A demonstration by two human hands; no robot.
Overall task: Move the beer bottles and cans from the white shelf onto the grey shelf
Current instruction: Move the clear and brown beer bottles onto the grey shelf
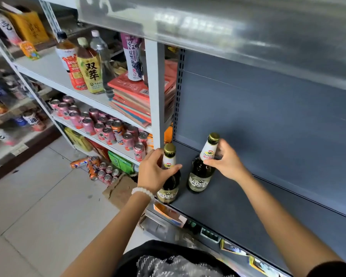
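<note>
Head cam: we grip two beer bottles by the neck, left hand on left bottle, right hand on right bottle, both upright on grey shelf. Glass, prob. heavy, slick, breakable; neck hold w/ thumb wrapped seems safest.

bright even light, glare on the blurred upper shelf edge, wide-angle bending at the borders

Each hand grips a beer bottle on grey shelf

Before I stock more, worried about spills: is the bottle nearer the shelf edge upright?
Upright: the bottle stands base-down on the grey shelf, cap up.
</note>
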